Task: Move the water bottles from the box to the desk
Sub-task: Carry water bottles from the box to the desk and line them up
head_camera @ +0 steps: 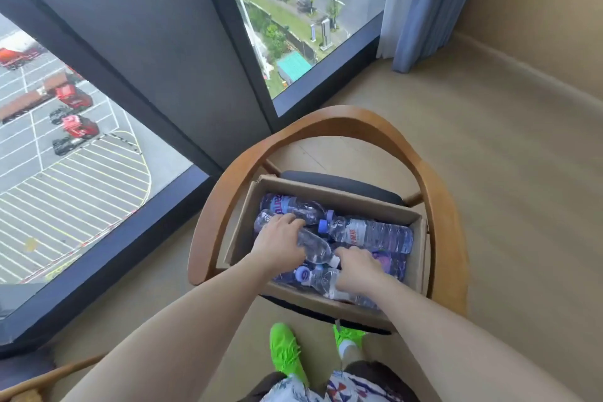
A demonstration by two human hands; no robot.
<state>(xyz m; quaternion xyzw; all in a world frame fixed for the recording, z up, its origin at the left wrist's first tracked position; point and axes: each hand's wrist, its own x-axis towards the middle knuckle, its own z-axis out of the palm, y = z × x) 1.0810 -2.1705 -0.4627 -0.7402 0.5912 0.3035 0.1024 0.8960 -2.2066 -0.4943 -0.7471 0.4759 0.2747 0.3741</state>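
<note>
An open cardboard box (355,204) sits on the seat of a wooden chair and holds several clear water bottles with purple labels and caps. My left hand (277,237) grips the body of a clear bottle (315,246) that lies slanted on top of the pile, its white cap pointing toward me. My right hand (357,271) reaches into the near side of the box, fingers curled over a bottle with a purple cap (318,277). Another bottle (368,233) lies across the far right of the box. The desk is not in view.
The chair's curved wooden backrest (342,126) arches around the box. Floor-to-ceiling windows (81,153) stand at the left and behind. A blue curtain (421,3) hangs at the right. My green shoes (287,352) stand on the wood floor just before the chair.
</note>
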